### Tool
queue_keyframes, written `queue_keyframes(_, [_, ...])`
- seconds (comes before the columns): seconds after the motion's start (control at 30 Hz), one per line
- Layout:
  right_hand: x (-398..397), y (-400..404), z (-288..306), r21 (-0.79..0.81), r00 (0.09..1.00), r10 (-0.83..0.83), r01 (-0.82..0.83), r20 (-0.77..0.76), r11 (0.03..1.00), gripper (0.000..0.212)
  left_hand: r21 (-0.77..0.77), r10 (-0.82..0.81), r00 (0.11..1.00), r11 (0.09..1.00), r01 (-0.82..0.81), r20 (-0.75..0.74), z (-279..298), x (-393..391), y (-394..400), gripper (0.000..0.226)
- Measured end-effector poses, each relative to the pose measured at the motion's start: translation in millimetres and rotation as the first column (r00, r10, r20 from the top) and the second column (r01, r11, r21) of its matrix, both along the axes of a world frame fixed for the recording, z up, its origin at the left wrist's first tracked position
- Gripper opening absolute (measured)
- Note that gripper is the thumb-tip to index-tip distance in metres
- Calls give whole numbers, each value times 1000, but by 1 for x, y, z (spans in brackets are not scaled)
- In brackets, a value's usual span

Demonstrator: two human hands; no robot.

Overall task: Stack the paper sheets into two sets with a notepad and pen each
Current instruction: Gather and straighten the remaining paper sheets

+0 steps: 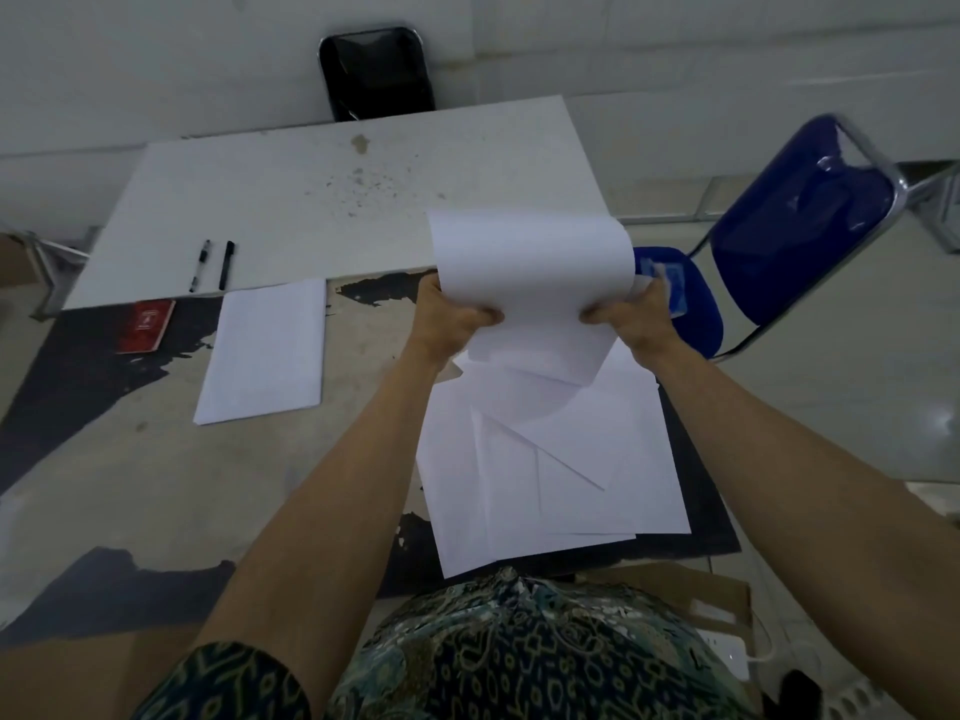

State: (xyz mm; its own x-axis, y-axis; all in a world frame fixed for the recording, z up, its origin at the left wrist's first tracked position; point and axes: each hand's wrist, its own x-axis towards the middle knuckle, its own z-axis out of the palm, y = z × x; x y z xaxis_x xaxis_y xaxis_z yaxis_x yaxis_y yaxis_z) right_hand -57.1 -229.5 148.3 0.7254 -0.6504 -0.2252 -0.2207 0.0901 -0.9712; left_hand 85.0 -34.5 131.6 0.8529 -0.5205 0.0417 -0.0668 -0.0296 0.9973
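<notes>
Red notepad (145, 326) partly under white board (332, 200); cover print unreadable (too small). Black chair (376, 72) mostly hidden.

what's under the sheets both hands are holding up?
Under the held sheets, gripped by the left hand and right hand, loose sheets lie fanned on the worn table. Anything beneath them is hidden.

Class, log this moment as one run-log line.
hands: left hand and right hand grip lifted white paper sheets | below: loose white sheets | stage: stacking
</notes>
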Motion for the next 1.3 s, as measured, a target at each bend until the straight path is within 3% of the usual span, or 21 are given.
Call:
queue_keyframes(0.07, [-4,6,6,0,1000,-13,13,6,1000,41,-1,-22,1000,1000,22,-4,1,-4,2,48])
queue_keyframes(0.1, [-4,5,5,-12,1000,-12,12,24,1000,35,-12,-31,999,999,31,-19,3,-6,2,49])
queue_keyframes(0.23, [-4,2,-1,-36,999,3,-1,54,999,42,-165,-63,985,986,36,-163,15,-15,1,29])
queue_keyframes(0.37, [-2,-9,-17,-34,1000,11,-10,22,999,52,-212,-85,978,976,44,-190,17,-8,1,21])
queue_keyframes(0.53, [2,-20,-35,-19,1000,9,-9,-13,1000,99,-166,-29,980,986,-5,-198,12,-6,0,39])
queue_keyframes(0.67, [3,-14,-29,-64,999,11,-13,-42,998,84,-107,2,985,994,-20,-172,6,-8,-2,58])
queue_keyframes(0.77, [3,-14,-30,-87,998,40,-44,-47,995,73,-133,-44,989,991,25,-140,3,-7,-4,59])
queue_keyframes(0.93, [4,-15,-36,-111,998,56,-60,-32,992,71,-51,-9,996,999,5,-89,-2,-7,-7,50])
queue_keyframes(1.07, [9,-20,-40,-82,998,44,-46,-35,996,71,-21,30,988,999,-34,-155,-11,-2,-6,52])
queue_keyframes(1.3, [10,-21,-70,-56,976,101,-114,-191,992,65,287,108,981,956,-59,-158,-62,-11,1,36])
